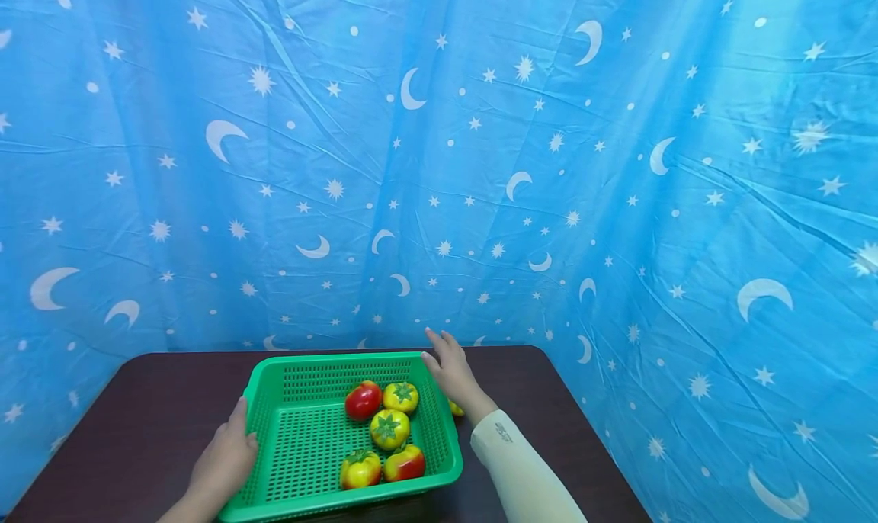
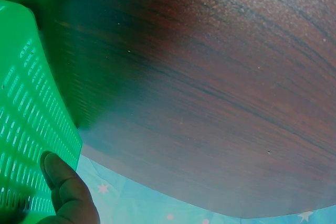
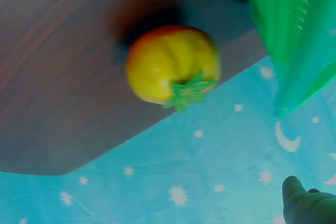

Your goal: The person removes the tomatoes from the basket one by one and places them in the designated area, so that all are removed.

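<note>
A green perforated plastic basket (image 1: pixel 270 485) rests on the dark table. Inside, toward its right half, lie several glossy round fruits, tomato- or persimmon-like: a mostly red one (image 1: pixel 363 401) and yellow ones (image 1: pixel 389 430) with green leafy tops, some with red sides. My left hand (image 1: pixel 226 458) is against the basket's left side, fingers fairly straight; its wrist view shows fingers (image 2: pixel 68 190) by the perforated wall. Above the right side, near the back corner, my right hand (image 1: pixel 454 370) is spread and holds nothing. A yellow-red fruit (image 3: pixel 173 66) sits outside the basket, mostly hidden under that hand in the head view.
The dark wooden table (image 1: pixel 89 447) has rounded back corners. Behind it and along the right hangs a blue curtain (image 1: pixel 439 165) with white moons and stars. Bare tabletop shows left and right of the basket.
</note>
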A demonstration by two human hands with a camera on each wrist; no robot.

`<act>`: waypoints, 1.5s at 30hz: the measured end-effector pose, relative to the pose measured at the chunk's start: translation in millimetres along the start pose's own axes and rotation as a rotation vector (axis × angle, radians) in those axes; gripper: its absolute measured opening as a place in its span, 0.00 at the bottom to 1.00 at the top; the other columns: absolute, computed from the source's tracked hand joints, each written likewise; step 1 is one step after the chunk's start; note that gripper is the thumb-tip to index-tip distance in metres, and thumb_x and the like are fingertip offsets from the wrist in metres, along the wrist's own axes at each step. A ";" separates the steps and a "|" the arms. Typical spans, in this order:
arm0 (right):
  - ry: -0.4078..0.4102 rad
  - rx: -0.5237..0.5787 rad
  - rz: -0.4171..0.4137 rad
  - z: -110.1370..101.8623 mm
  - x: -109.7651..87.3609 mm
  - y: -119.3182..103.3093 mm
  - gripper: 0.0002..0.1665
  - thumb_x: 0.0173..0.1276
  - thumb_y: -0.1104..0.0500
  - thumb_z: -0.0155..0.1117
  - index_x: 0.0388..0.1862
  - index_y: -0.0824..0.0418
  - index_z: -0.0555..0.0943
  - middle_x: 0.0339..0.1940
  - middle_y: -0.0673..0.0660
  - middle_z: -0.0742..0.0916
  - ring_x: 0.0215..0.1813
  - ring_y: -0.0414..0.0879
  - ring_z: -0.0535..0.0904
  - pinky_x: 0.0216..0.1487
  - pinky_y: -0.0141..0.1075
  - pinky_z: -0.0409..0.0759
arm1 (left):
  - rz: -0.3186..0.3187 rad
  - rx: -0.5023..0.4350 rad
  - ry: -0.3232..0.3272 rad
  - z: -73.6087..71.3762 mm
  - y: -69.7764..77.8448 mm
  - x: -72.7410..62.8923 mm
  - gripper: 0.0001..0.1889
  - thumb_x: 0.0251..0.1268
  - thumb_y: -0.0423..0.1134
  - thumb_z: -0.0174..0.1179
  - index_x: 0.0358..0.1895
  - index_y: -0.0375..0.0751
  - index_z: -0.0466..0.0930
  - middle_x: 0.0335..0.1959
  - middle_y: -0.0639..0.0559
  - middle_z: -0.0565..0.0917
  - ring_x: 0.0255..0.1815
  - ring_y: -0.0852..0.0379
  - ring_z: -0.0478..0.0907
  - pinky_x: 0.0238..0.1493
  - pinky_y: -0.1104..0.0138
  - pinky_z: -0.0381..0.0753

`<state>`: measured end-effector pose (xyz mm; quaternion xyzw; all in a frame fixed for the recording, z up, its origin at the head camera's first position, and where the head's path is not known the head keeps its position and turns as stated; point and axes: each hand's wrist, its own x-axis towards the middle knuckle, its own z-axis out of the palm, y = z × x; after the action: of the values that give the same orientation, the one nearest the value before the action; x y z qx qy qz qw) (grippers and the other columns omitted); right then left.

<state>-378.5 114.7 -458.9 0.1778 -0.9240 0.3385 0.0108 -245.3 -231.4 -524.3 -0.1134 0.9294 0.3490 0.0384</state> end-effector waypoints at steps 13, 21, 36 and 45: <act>-0.096 -0.084 -0.044 17.1 2.9 -36.5 0.36 0.79 0.45 0.52 0.82 0.43 0.55 0.84 0.59 0.56 0.83 0.63 0.50 0.73 0.65 0.62 | -0.016 -0.004 -0.010 -0.4 0.1 -0.9 0.38 0.77 0.35 0.44 0.79 0.28 0.32 0.62 0.16 0.65 0.38 0.41 0.80 0.28 0.58 0.73; -0.179 -0.211 -0.070 35.0 -6.3 -46.6 0.38 0.78 0.45 0.54 0.82 0.42 0.54 0.84 0.60 0.55 0.82 0.62 0.53 0.71 0.61 0.69 | -0.017 -0.006 -0.007 0.3 1.0 -2.1 0.38 0.77 0.35 0.44 0.80 0.29 0.32 0.63 0.17 0.64 0.38 0.41 0.79 0.28 0.58 0.73; -0.222 -0.240 -0.047 46.6 -10.6 -56.8 0.40 0.76 0.43 0.57 0.82 0.37 0.53 0.85 0.54 0.53 0.83 0.59 0.52 0.71 0.59 0.70 | -0.023 -0.008 -0.018 0.8 -0.5 -1.6 0.39 0.77 0.35 0.43 0.79 0.30 0.30 0.64 0.16 0.63 0.41 0.39 0.80 0.29 0.58 0.73; -0.287 -0.334 -0.063 53.0 -14.9 -48.3 0.41 0.74 0.44 0.60 0.82 0.44 0.56 0.84 0.59 0.56 0.82 0.58 0.54 0.72 0.57 0.70 | -0.034 -0.010 -0.017 0.6 1.5 -0.5 0.39 0.77 0.35 0.43 0.79 0.30 0.29 0.64 0.17 0.63 0.47 0.32 0.78 0.32 0.56 0.75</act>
<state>-343.0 52.0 -471.8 0.2489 -0.9532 0.1514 -0.0809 -245.2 -229.9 -523.7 -0.1262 0.9254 0.3537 0.0516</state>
